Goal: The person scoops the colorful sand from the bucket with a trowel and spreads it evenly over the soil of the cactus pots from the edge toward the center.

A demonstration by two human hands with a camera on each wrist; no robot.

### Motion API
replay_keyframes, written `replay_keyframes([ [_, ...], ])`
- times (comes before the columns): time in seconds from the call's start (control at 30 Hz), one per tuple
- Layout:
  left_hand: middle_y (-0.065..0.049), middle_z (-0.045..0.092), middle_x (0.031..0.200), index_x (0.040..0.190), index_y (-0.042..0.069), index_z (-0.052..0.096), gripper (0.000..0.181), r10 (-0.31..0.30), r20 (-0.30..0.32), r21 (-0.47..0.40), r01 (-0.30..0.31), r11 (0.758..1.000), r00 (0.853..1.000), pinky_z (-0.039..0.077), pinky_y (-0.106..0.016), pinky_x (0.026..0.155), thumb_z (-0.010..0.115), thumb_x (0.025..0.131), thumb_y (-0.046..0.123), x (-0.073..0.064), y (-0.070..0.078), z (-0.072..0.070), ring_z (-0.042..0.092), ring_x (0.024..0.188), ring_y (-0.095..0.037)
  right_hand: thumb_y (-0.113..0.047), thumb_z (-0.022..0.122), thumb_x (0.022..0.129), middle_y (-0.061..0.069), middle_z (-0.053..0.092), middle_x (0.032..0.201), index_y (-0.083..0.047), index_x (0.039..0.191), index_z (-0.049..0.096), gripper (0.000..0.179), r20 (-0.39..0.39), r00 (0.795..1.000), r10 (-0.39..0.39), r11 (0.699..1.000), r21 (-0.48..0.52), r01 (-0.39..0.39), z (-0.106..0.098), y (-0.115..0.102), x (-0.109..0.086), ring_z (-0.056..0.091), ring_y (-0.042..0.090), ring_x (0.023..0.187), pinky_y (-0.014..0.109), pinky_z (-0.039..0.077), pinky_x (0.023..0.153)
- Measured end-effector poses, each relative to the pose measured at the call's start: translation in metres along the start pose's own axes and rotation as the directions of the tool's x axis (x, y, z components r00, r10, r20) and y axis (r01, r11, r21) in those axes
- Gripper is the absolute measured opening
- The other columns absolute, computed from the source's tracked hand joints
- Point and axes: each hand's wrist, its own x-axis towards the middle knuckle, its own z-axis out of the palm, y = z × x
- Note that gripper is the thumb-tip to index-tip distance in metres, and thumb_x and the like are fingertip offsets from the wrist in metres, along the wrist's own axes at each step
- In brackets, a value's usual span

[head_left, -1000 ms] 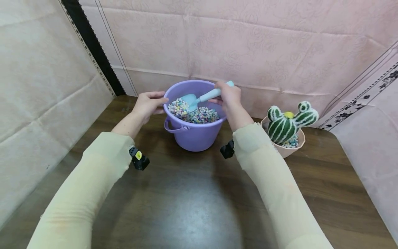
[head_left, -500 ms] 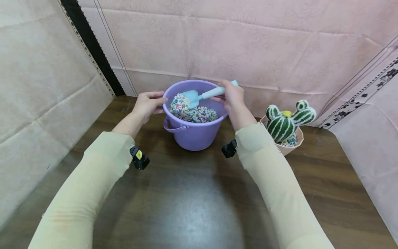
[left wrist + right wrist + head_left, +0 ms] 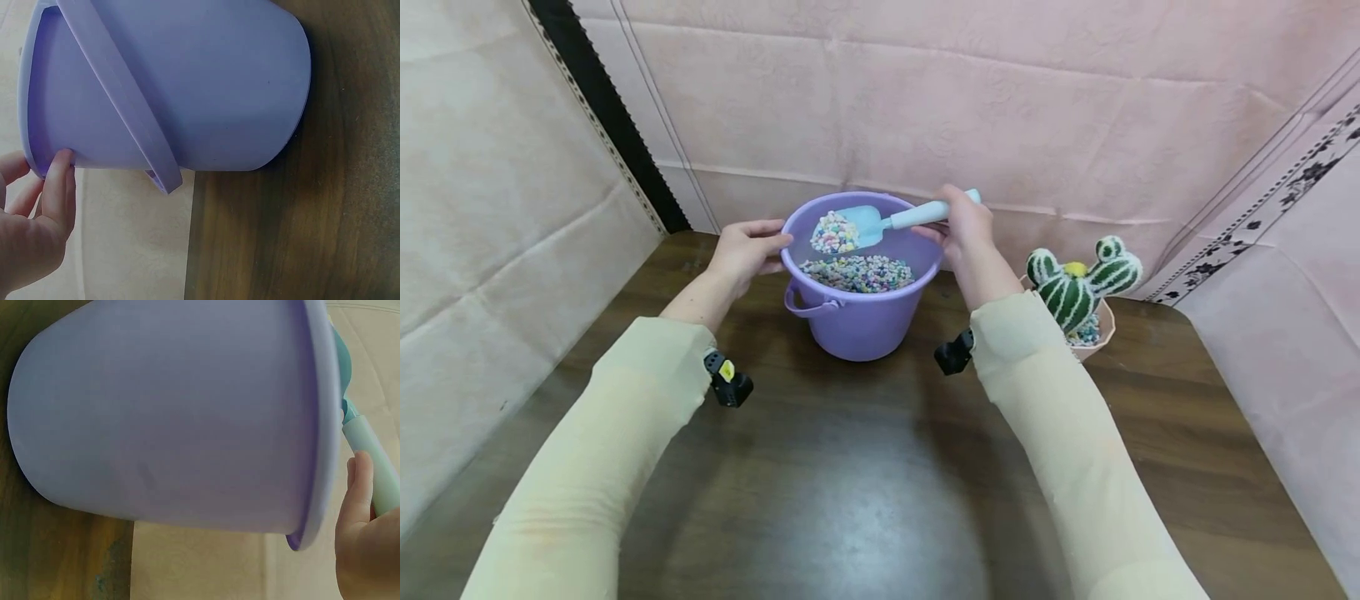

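Note:
A purple bucket (image 3: 865,325) stands upright on the table, partly filled with small pastel pebbles (image 3: 868,273). At its left rim, my left hand (image 3: 741,257) pinches the edge; in the left wrist view the fingers (image 3: 57,187) lie against the outer wall below the rim. My right hand (image 3: 966,237) holds the handle of a light blue shovel (image 3: 925,214) above the bucket's right side. Its blade is over the bucket's mouth, heaped with pebbles and raised above those below. In the right wrist view the bucket hides most of the shovel's blade (image 3: 342,362).
To the right, behind the right forearm, a knitted green cactus (image 3: 1069,298) stands in a pale pink pot (image 3: 1103,329) with pebbles. Pinkish cloth (image 3: 970,108) hangs close behind the bucket. The bucket's handle (image 3: 811,310) hangs down at the left front of the bucket.
My right hand has lifted the loaded shovel up out of the pebbles and slightly to the right relative to the bucket. The left hand keeps its grip on the rim. The view has shifted slightly.

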Motion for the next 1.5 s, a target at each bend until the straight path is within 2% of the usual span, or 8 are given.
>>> replay_keyframes([
  [0.13,-0.017,0.045,0.142,0.14,0.005,0.041,0.049,-0.012,-0.002,-0.008,0.012,1.0,1.0,0.055,-0.014,0.074,0.054,0.094,0.013,0.003,0.0,0.001,0.054,0.12,-0.028,-0.001,0.055,0.083,0.011,0.053,0.086,-0.006,0.091,0.049,0.012,0.002,1.0,-0.011,1.0,0.008,0.011,-0.005,-0.007,0.001,0.06,0.026,0.073,0.033,0.059,0.054],
  [0.3,-0.018,0.044,0.142,0.139,0.003,0.042,0.048,0.028,-0.065,0.068,-0.024,0.997,0.998,0.052,-0.024,0.092,0.054,0.093,0.012,0.004,0.008,0.005,0.052,0.123,-0.028,-0.002,0.055,0.084,0.013,0.052,0.095,-0.006,0.105,0.048,0.022,-0.015,1.0,-0.018,1.0,0.017,0.018,-0.012,-0.021,-0.001,0.06,0.026,0.078,0.036,0.06,0.067],
  [0.47,-0.014,0.048,0.14,0.135,0.005,0.048,0.047,0.157,-0.202,0.169,-0.123,0.978,0.967,0.043,-0.031,0.105,0.058,0.09,0.017,0.003,0.023,0.01,0.048,0.127,-0.024,-0.004,0.056,0.085,0.011,0.052,0.093,-0.007,0.095,0.049,0.012,-0.048,0.999,-0.003,0.999,0.049,0.005,-0.024,-0.04,-0.002,0.059,0.024,0.078,0.036,0.06,0.066],
  [0.6,-0.013,0.052,0.136,0.133,0.005,0.051,0.046,0.201,-0.222,0.078,-0.189,0.979,0.954,0.045,-0.028,0.103,0.06,0.09,0.017,0.002,0.035,0.017,0.051,0.123,-0.021,-0.004,0.055,0.086,0.01,0.051,0.09,-0.007,0.087,0.048,0.008,-0.056,0.998,0.018,0.995,0.098,-0.012,-0.037,-0.058,-0.001,0.059,0.023,0.081,0.036,0.06,0.064],
  [0.8,-0.017,0.053,0.134,0.132,0.002,0.051,0.045,0.199,-0.132,-0.128,-0.216,0.968,0.971,0.05,-0.027,0.096,0.062,0.088,0.01,0.002,0.049,0.04,0.055,0.117,-0.021,-0.005,0.057,0.086,0.009,0.05,0.096,-0.008,0.088,0.048,0.01,-0.086,0.995,0.043,0.984,0.177,-0.027,-0.06,-0.083,0.0,0.06,0.025,0.086,0.038,0.06,0.068],
  [1.07,-0.018,0.055,0.129,0.132,0.002,0.05,0.046,0.222,-0.003,-0.218,-0.218,0.951,0.975,0.053,-0.028,0.092,0.062,0.088,0.007,-0.006,0.058,0.074,0.056,0.113,-0.023,-0.001,0.059,0.084,0.01,0.052,0.102,-0.009,0.092,0.048,0.016,-0.133,0.989,0.059,0.967,0.254,-0.023,-0.082,-0.107,-0.003,0.06,0.026,0.087,0.038,0.058,0.077],
  [1.27,-0.018,0.056,0.127,0.131,0.001,0.051,0.045,0.27,0.133,-0.208,-0.24,0.948,0.954,0.055,-0.028,0.087,0.062,0.088,0.007,-0.015,0.062,0.114,0.058,0.113,-0.025,-0.002,0.061,0.084,0.008,0.053,0.102,-0.01,0.09,0.05,0.015,-0.162,0.984,0.076,0.949,0.314,-0.022,-0.111,-0.129,-0.006,0.062,0.026,0.085,0.04,0.058,0.078],
  [1.5,-0.018,0.058,0.127,0.13,0.001,0.052,0.044,0.275,0.277,-0.16,-0.238,0.958,0.921,0.057,-0.029,0.083,0.063,0.088,0.009,-0.025,0.056,0.163,0.06,0.112,-0.027,-0.002,0.063,0.082,0.007,0.053,0.1,-0.009,0.089,0.052,0.014,-0.2,0.976,0.082,0.934,0.357,-0.005,-0.148,-0.144,-0.013,0.063,0.026,0.085,0.04,0.058,0.078],
])
